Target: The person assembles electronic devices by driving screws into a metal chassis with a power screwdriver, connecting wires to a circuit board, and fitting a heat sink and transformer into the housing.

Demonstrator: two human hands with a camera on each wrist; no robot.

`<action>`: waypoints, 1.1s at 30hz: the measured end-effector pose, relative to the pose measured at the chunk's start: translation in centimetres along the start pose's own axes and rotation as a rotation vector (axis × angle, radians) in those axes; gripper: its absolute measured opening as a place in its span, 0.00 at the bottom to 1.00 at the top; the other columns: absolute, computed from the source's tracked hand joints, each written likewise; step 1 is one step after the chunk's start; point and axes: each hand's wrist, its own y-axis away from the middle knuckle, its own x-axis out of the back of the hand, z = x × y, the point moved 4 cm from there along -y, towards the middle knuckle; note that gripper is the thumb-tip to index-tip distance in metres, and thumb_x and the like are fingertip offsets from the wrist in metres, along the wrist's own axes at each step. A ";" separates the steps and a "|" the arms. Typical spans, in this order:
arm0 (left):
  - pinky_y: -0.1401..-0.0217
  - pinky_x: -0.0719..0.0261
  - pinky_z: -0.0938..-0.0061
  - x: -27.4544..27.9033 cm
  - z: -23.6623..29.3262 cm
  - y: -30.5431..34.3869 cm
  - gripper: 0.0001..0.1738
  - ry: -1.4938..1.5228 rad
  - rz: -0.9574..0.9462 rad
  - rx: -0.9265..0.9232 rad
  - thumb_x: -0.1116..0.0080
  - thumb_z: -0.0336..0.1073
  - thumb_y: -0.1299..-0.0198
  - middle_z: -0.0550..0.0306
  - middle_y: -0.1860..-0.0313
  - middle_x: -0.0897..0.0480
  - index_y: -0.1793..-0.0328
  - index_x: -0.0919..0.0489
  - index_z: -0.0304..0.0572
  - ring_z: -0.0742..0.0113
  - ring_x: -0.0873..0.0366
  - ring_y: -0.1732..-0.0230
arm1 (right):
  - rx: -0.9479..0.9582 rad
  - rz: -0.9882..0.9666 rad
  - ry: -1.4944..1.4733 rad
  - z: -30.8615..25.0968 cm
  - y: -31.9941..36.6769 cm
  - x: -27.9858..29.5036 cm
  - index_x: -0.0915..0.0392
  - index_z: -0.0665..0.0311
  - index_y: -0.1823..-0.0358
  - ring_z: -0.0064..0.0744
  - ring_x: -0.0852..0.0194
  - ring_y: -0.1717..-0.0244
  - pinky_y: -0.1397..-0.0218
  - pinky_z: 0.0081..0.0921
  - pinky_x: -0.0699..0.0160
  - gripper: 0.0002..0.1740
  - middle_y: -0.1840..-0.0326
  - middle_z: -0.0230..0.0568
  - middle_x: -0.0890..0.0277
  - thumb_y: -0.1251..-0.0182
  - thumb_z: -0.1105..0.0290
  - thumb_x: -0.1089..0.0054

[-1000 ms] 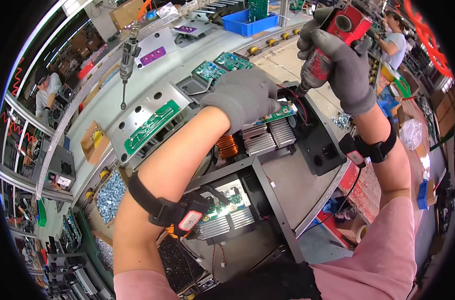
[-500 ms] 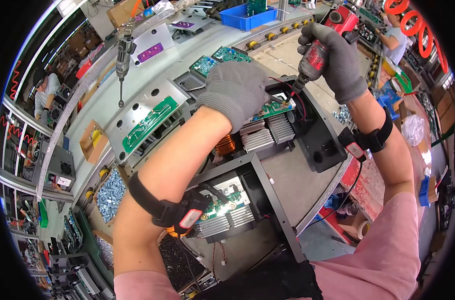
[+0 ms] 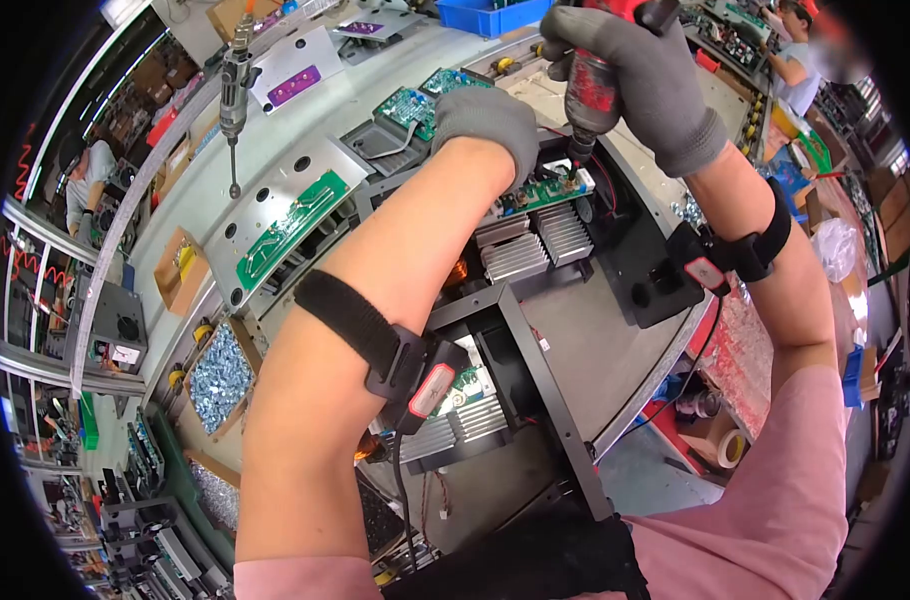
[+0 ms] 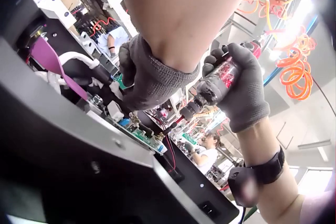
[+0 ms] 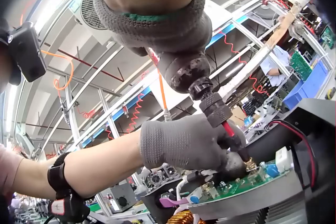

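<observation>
In the head view my gloved right hand (image 3: 660, 85) grips a red pneumatic screwdriver (image 3: 590, 95), pointing down. Its bit stands at a brass terminal (image 5: 251, 165) near the end of a green circuit board (image 5: 236, 188). That board sits above silver heatsinks (image 3: 565, 235) inside a black metal chassis (image 3: 660, 295). My gloved left hand (image 3: 490, 120) is over the same board, left of the bit. Its curled fingers (image 5: 231, 163) hold a black cable beside the terminal, mostly hidden by the glove. A copper coil (image 5: 185, 216) shows below the board.
A second chassis (image 3: 545, 380) with heatsinks stands nearer my body. Another screwdriver (image 3: 233, 110) hangs at the left, over a metal plate with a green board (image 3: 293, 228). Screws fill a box (image 3: 222, 378). A blue bin (image 3: 490, 17) stands at the back; other people work beyond.
My right hand has brought the screwdriver left and down, from beside the board to the terminal. My left hand stays over the board, its forearm shifted right. The head view has shifted slightly.
</observation>
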 end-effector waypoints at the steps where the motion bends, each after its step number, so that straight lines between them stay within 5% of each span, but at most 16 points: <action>1: 0.57 0.20 0.63 -0.1 0.0 -0.3 0.16 0.019 -0.030 0.001 0.44 0.38 0.45 0.53 0.53 0.15 0.51 0.15 0.46 0.57 0.17 0.51 | -0.029 0.006 -0.043 0.1 -0.1 -0.5 0.24 0.67 0.57 0.26 0.22 0.69 0.64 0.25 0.21 0.11 0.68 0.36 0.22 0.39 0.70 0.40; 3: 0.56 0.20 0.62 -0.3 -0.2 -0.5 0.17 0.037 -0.056 0.005 0.43 0.39 0.45 0.53 0.52 0.15 0.51 0.15 0.46 0.57 0.17 0.51 | -0.034 0.062 -0.069 0.0 -0.3 -1.3 0.25 0.65 0.64 0.23 0.25 0.74 0.68 0.23 0.24 0.06 0.75 0.33 0.24 0.42 0.73 0.38; 5: 0.50 0.20 0.60 -0.6 -0.6 -0.3 0.22 0.108 -0.044 0.040 0.42 0.50 0.46 0.48 0.55 0.16 0.51 0.17 0.44 0.52 0.17 0.52 | -0.079 0.063 -0.084 0.1 -0.3 -1.5 0.25 0.65 0.64 0.23 0.25 0.73 0.69 0.22 0.25 0.07 0.74 0.33 0.24 0.42 0.73 0.38; 9: 0.50 0.21 0.60 -0.7 -1.3 -0.2 0.23 0.120 -0.042 0.050 0.44 0.51 0.45 0.46 0.55 0.16 0.51 0.17 0.45 0.52 0.17 0.54 | -0.097 0.027 0.018 0.2 -0.5 -1.2 0.25 0.66 0.63 0.23 0.25 0.73 0.69 0.22 0.25 0.08 0.72 0.34 0.23 0.42 0.72 0.39; 15: 0.47 0.25 0.63 -2.8 -6.4 0.8 0.24 0.232 -0.368 -0.335 0.45 0.52 0.43 0.44 0.55 0.18 0.49 0.19 0.43 0.53 0.21 0.50 | -0.004 0.048 -0.007 0.5 -0.5 -0.9 0.25 0.67 0.59 0.23 0.26 0.72 0.68 0.22 0.25 0.11 0.71 0.35 0.23 0.41 0.71 0.40; 18: 0.49 0.25 0.62 -3.4 -6.7 1.7 0.21 0.449 -0.368 -0.248 0.46 0.48 0.42 0.44 0.58 0.18 0.51 0.19 0.41 0.52 0.20 0.53 | -0.062 0.008 -0.053 0.2 -0.8 -1.7 0.26 0.67 0.58 0.22 0.27 0.72 0.68 0.21 0.25 0.11 0.71 0.34 0.24 0.41 0.71 0.39; 20: 0.49 0.25 0.61 -3.5 -5.9 1.7 0.20 0.192 -0.312 -0.216 0.47 0.47 0.41 0.44 0.57 0.17 0.53 0.19 0.39 0.50 0.20 0.53 | -0.029 0.019 -0.033 0.3 -0.8 -1.7 0.26 0.67 0.58 0.22 0.27 0.72 0.68 0.22 0.25 0.11 0.72 0.35 0.24 0.41 0.71 0.40; 27: 0.46 0.22 0.60 -4.5 -5.5 2.9 0.20 0.143 -0.092 -0.041 0.53 0.42 0.38 0.45 0.50 0.18 0.46 0.20 0.43 0.49 0.19 0.50 | -0.077 0.021 -0.060 0.0 -0.8 -1.8 0.25 0.66 0.59 0.23 0.25 0.73 0.67 0.23 0.23 0.10 0.72 0.35 0.24 0.41 0.72 0.39; 30: 0.43 0.24 0.60 -4.1 -5.7 3.2 0.22 0.188 -0.127 -0.036 0.52 0.44 0.39 0.46 0.46 0.20 0.42 0.23 0.45 0.50 0.21 0.46 | 0.019 -0.002 -0.045 -2.3 -0.6 -1.8 0.26 0.66 0.58 0.24 0.24 0.71 0.66 0.23 0.21 0.11 0.70 0.36 0.23 0.40 0.72 0.39; 33: 0.39 0.28 0.62 -3.6 -7.2 4.6 0.26 0.321 -0.091 -0.091 0.49 0.48 0.41 0.46 0.43 0.21 0.37 0.27 0.47 0.49 0.23 0.43 | 0.281 0.175 0.000 -7.4 0.8 -0.1 0.27 0.66 0.53 0.24 0.23 0.68 0.64 0.23 0.21 0.14 0.66 0.36 0.22 0.40 0.72 0.40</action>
